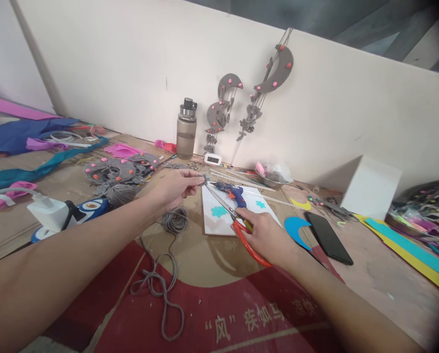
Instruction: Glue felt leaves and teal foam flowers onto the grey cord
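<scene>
Small grey piece (204, 179) pinched between fingers of the left hand (176, 187). Fingers of the right hand (266, 234) grasp scissors (233, 214), blades toward that piece. Glue gun (237, 196) lies just beyond these; yarn ball (175, 220) lies below the left fingers.

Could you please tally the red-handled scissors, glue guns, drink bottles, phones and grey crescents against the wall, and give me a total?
Red-handled scissors: 1
Glue guns: 1
Drink bottles: 1
Phones: 1
Grey crescents against the wall: 3
Total: 7
</scene>
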Demonstrator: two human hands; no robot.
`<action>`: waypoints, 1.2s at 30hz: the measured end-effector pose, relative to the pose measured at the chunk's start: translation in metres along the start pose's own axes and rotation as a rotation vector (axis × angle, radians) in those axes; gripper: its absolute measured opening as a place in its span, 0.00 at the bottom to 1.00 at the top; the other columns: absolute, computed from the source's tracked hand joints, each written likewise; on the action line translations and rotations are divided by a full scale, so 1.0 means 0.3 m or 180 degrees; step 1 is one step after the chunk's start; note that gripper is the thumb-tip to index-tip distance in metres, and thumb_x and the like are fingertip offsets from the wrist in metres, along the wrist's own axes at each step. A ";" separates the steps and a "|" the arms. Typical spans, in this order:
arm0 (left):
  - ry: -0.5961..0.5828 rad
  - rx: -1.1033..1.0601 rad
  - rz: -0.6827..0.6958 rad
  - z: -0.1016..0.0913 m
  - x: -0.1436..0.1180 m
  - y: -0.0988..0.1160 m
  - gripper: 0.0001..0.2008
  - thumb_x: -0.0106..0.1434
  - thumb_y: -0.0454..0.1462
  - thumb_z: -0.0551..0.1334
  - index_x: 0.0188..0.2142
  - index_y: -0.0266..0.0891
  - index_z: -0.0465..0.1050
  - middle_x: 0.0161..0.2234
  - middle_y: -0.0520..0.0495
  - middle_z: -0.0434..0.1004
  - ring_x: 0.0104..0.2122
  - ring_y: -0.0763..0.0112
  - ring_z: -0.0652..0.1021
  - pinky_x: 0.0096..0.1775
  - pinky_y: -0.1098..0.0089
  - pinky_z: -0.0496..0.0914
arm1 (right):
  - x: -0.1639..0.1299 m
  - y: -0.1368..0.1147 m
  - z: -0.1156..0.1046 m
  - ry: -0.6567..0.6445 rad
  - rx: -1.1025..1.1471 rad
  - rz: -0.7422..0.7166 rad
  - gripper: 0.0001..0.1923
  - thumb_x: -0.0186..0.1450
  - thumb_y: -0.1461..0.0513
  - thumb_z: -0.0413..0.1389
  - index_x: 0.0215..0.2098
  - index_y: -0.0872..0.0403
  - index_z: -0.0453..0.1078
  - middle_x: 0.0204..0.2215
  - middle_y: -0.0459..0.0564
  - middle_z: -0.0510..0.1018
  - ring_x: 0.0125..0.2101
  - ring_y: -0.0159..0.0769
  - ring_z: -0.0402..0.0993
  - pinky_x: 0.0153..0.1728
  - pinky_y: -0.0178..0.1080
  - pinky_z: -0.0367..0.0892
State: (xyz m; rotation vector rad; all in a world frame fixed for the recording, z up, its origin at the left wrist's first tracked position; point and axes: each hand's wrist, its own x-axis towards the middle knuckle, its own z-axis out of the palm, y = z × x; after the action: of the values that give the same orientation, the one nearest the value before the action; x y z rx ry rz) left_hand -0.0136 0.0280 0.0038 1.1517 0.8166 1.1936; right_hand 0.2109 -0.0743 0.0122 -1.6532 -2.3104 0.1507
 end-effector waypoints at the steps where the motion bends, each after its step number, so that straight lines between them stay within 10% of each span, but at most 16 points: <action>1: 0.0036 0.0085 0.0090 0.001 -0.002 0.000 0.07 0.48 0.33 0.69 0.23 0.33 0.71 0.19 0.51 0.67 0.18 0.80 0.66 0.23 0.75 0.58 | 0.000 -0.004 -0.006 -0.0062 0.0185 -0.0039 0.14 0.64 0.55 0.48 0.43 0.51 0.72 0.29 0.49 0.78 0.25 0.33 0.69 0.28 0.33 0.58; 7: 0.0180 0.0718 0.0742 0.009 -0.021 0.007 0.07 0.50 0.35 0.68 0.24 0.34 0.72 0.19 0.52 0.68 0.19 0.79 0.66 0.24 0.75 0.58 | -0.001 -0.024 -0.036 -0.0274 0.0901 -0.0164 0.17 0.65 0.51 0.48 0.37 0.52 0.73 0.25 0.45 0.76 0.23 0.30 0.67 0.26 0.32 0.59; 14: 0.0076 -0.0588 -0.0162 0.011 -0.012 0.012 0.07 0.47 0.30 0.68 0.23 0.32 0.70 0.20 0.52 0.66 0.20 0.81 0.66 0.23 0.77 0.60 | 0.008 0.002 -0.003 0.0231 0.0286 -0.0162 0.19 0.64 0.54 0.49 0.50 0.50 0.69 0.38 0.53 0.79 0.37 0.41 0.75 0.36 0.37 0.66; 23: 0.0417 -0.0408 0.0341 -0.004 -0.004 0.027 0.06 0.51 0.31 0.67 0.23 0.33 0.69 0.20 0.52 0.67 0.19 0.82 0.66 0.23 0.77 0.61 | 0.004 -0.007 0.008 0.0136 0.0278 -0.0185 0.20 0.63 0.52 0.51 0.49 0.51 0.69 0.44 0.52 0.78 0.41 0.42 0.75 0.40 0.39 0.66; 29: 0.0097 -0.0949 -0.0091 -0.003 -0.004 0.019 0.04 0.52 0.29 0.66 0.27 0.31 0.70 0.22 0.51 0.67 0.21 0.82 0.68 0.22 0.80 0.63 | 0.006 -0.006 0.013 0.0258 0.0489 0.0145 0.21 0.64 0.50 0.49 0.49 0.53 0.67 0.26 0.47 0.77 0.25 0.34 0.70 0.28 0.35 0.62; 36: -0.0087 -0.1189 -0.0253 0.014 -0.022 0.019 0.03 0.56 0.29 0.63 0.28 0.32 0.69 0.25 0.50 0.69 0.21 0.83 0.68 0.21 0.81 0.64 | 0.002 -0.011 0.030 0.0426 0.0523 0.0053 0.19 0.64 0.52 0.51 0.49 0.52 0.66 0.30 0.47 0.77 0.27 0.33 0.70 0.31 0.34 0.61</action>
State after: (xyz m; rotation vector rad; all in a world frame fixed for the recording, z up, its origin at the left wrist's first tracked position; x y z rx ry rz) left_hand -0.0127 0.0205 0.0099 0.8202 0.5813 1.2008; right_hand 0.2050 -0.0742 0.0047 -1.5528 -2.1259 0.2201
